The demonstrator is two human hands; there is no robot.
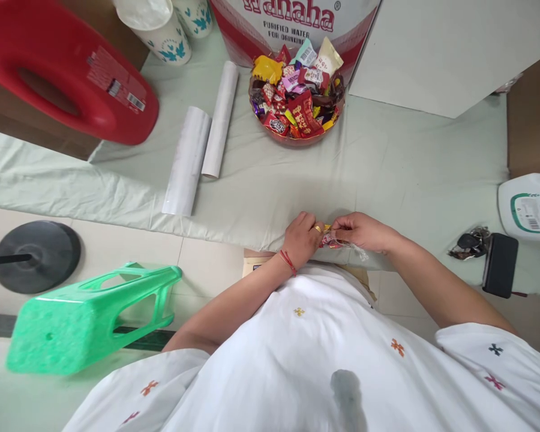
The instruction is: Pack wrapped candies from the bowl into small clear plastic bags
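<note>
At the table's front edge, close to my body, both hands meet around a small clear bag of colourful wrapped candies [328,240]. My left hand [303,237], with a gold ring and a red string bracelet, has its fingers curled over the bag's left side. The fingers of my right hand [357,232] pinch the bag from the right, and a crumpled transparent end hangs below them. Beyond my hands, a glass bowl [297,141] heaped with wrapped candies stands on the green tablecloth [270,192].
Two film rolls [186,162] [221,120] lie left of the bowl. Further left are paper cups [162,36] and a red jug [130,120]. Keys [470,243], a black phone [500,265] and a white bottle [533,207] are at right. A green stool [54,330] is lower left.
</note>
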